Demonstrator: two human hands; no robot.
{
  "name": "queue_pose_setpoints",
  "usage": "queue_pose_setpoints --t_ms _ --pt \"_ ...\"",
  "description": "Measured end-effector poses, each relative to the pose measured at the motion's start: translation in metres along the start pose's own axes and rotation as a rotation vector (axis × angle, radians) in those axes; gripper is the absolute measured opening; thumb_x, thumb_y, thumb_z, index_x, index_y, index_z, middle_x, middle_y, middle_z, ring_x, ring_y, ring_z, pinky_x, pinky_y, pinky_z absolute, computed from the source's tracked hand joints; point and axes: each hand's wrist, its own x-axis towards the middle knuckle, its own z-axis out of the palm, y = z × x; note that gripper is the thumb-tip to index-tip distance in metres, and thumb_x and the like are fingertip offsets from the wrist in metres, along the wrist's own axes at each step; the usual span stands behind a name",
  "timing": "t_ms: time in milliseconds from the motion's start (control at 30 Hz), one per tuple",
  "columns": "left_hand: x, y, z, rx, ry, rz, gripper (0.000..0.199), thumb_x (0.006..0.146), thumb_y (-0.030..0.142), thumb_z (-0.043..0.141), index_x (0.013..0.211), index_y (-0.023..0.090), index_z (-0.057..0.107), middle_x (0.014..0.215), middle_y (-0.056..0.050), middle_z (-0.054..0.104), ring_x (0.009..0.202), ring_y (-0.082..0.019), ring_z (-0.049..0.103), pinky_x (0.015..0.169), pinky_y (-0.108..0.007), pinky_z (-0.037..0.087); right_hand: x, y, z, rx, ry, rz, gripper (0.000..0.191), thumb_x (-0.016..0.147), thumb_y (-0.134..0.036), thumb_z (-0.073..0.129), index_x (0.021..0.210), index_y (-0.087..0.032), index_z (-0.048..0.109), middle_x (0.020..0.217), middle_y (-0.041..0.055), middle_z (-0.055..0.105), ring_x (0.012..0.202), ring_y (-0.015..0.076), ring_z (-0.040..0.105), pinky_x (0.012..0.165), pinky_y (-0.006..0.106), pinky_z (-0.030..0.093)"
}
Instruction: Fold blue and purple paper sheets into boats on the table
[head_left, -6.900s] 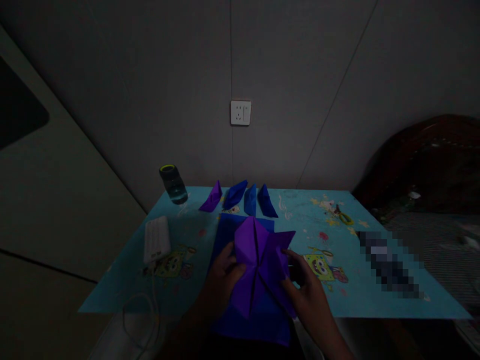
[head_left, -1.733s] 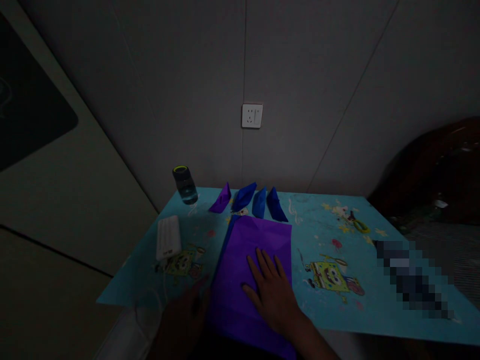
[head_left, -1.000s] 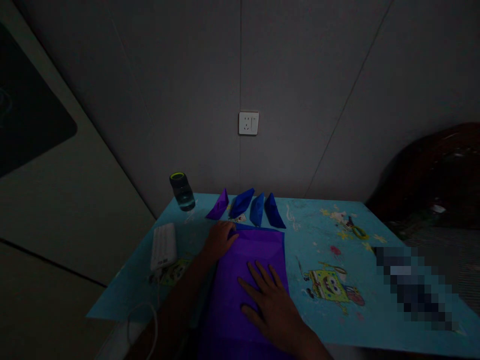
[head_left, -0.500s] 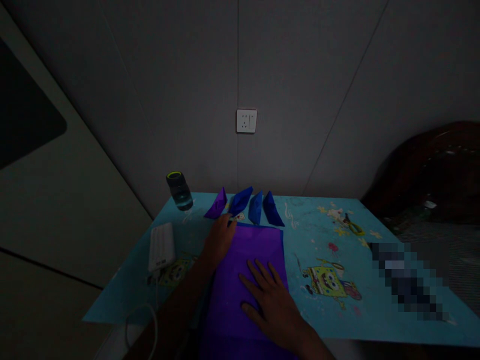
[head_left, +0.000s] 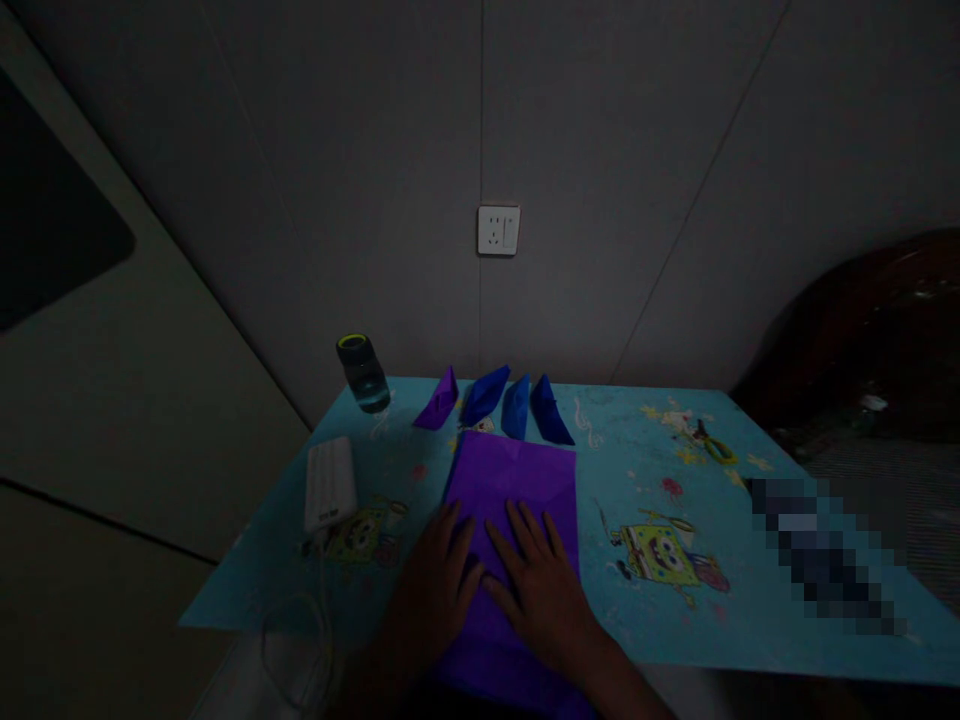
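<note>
A purple sheet of paper [head_left: 517,470] lies lengthwise before me, with a darker blue edge showing beneath its left side. My left hand [head_left: 439,570] rests at the sheet's left edge, fingers stretched forward. Flat on the middle of the paper is my right hand [head_left: 536,585], its fingers spread. The two thumbs almost meet. Beyond the sheet stand folded paper boats in a row: a purple boat [head_left: 440,402], a blue boat [head_left: 486,394], a lighter blue boat [head_left: 516,408] and a dark blue boat [head_left: 551,412].
At the left are a water bottle [head_left: 364,375] and a white power bank [head_left: 331,485] with a cable [head_left: 324,590]. Yellow-handled pliers or scissors [head_left: 716,445] lie at the far right, near a pixelated dark object [head_left: 821,555]. Cartoon prints cover the blue table [head_left: 750,620].
My left hand has drawn back from the paper's far left corner toward me and now lies beside my right hand. The right hand stays on the sheet. The view has shifted slightly.
</note>
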Motion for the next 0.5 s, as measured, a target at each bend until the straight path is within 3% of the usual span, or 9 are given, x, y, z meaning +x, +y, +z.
queue_pose_setpoints --t_ms 100,233,333,500 --pt "-0.005 0.003 0.004 -0.008 0.038 -0.023 0.048 0.096 0.032 0.050 0.142 0.022 0.046 0.155 -0.016 0.038 0.142 -0.034 0.037 0.111 -0.056 0.040 -0.002 0.009 -0.006 0.032 0.138 0.040 0.053 0.100 -0.046 0.045 0.149 -0.026 0.042 0.159 0.0122 0.034 0.147 0.0300 0.029 0.117 0.056 0.029" --pt "-0.002 0.000 0.004 -0.021 0.107 -0.134 0.051 0.096 0.036 0.049 0.145 0.021 0.043 0.156 -0.018 0.033 0.144 -0.037 0.032 0.111 -0.060 0.036 -0.006 0.036 -0.016 0.054 0.334 0.292 0.052 0.100 -0.046 0.042 0.145 -0.020 0.046 0.152 0.0163 0.043 0.141 0.0322 0.038 0.113 0.055 0.036" --pt "0.005 -0.003 0.003 -0.045 0.083 -0.206 0.049 0.097 0.039 0.046 0.141 0.016 0.047 0.149 -0.020 0.044 0.141 -0.037 0.038 0.111 -0.059 0.036 -0.008 0.053 -0.012 0.053 0.321 0.401 0.060 0.100 -0.052 0.039 0.144 -0.013 0.047 0.146 0.0219 0.048 0.138 0.0366 0.041 0.111 0.058 0.037" --pt "0.010 0.004 -0.003 -0.111 0.020 -0.250 0.049 0.099 0.036 0.041 0.139 0.008 0.049 0.143 -0.022 0.050 0.137 -0.033 0.045 0.113 -0.053 0.037 -0.006 0.051 0.002 -0.018 0.286 0.369 0.062 0.099 -0.050 0.043 0.145 -0.009 0.046 0.149 0.0248 0.041 0.141 0.0404 0.034 0.114 0.060 0.030"
